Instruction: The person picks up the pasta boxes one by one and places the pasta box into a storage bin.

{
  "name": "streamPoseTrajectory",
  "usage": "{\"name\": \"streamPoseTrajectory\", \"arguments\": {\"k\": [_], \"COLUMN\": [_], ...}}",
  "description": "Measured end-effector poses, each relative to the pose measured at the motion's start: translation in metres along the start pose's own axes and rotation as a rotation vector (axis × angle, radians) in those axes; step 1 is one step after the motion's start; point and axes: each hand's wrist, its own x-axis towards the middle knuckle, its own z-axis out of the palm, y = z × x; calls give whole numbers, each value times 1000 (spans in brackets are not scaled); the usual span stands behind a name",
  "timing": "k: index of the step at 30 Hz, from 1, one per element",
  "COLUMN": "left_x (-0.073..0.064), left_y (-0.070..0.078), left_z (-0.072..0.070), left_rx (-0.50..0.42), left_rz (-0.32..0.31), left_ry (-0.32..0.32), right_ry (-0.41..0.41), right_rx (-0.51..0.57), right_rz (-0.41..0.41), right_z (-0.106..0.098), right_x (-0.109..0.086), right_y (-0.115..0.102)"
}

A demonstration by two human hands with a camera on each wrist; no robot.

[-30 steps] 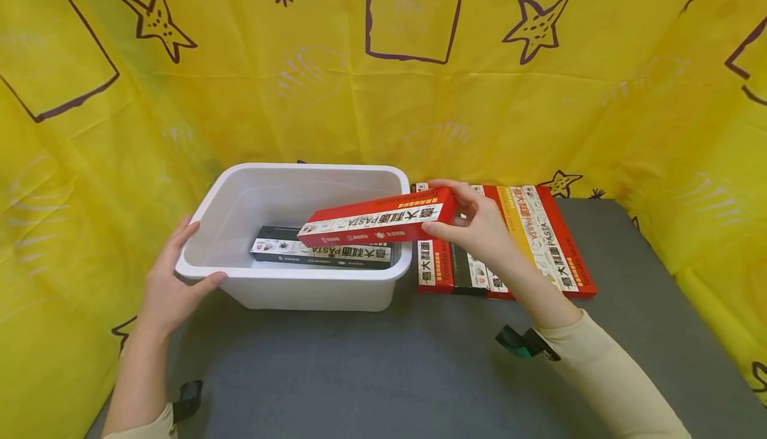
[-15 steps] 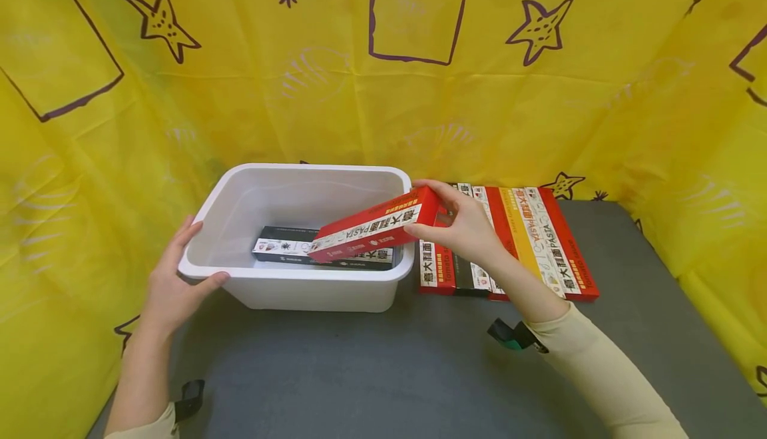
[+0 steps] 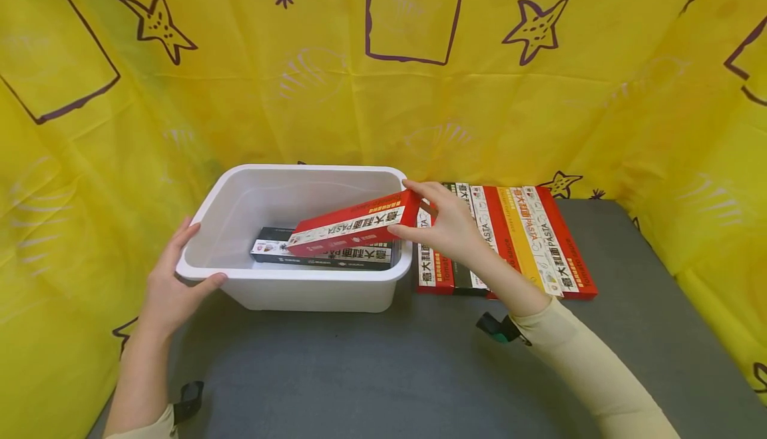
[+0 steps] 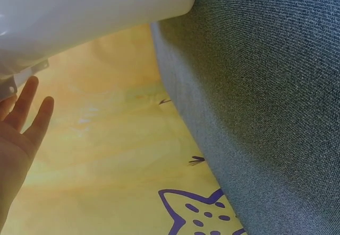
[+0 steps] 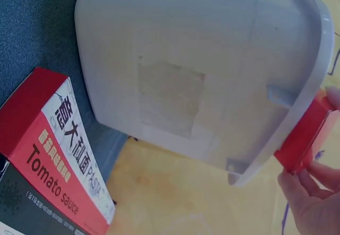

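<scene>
A white plastic tub (image 3: 299, 292) stands on the grey table. My right hand (image 3: 446, 222) grips the right end of a red pasta box (image 3: 353, 222), thumb at the near side and fingers at the far side. The box tilts, its left end down inside the tub over a black pasta box (image 3: 323, 258) lying there. In the right wrist view, the red box's end shows above the tub rim (image 5: 324, 49) with my fingers around it. My left hand (image 3: 176, 289) holds the tub's left rim, thumb on the near edge; in the left wrist view its fingers (image 4: 40, 121) reach up beside the tub.
Right of the tub, several pasta boxes lie side by side on the table (image 3: 359, 372), among them a red box (image 3: 566, 246), a yellow box (image 3: 521, 232) and a black box (image 3: 470, 279). A yellow patterned cloth (image 3: 383, 112) hangs behind and along both sides.
My right hand has moved left and carried the red pasta box further into the tub, its left end lowered over the black box. My left hand has stayed on the rim.
</scene>
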Motion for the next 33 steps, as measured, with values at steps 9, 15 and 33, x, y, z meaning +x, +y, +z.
{"name": "streamPoseTrajectory", "arguments": {"k": [9,15,33], "left_x": [-1,-1,-1], "left_y": [0,1,-1], "left_z": [0,0,0], "left_rx": [5,13,13], "left_rz": [7,6,-20], "left_ry": [6,6,-10], "right_ry": [-26,-48,18], "right_rx": [-73,-73,-33], "right_rz": [15,14,-13], "right_z": [9,16,14], "right_x": [8,14,11], "right_y": [-2,-3,3]}}
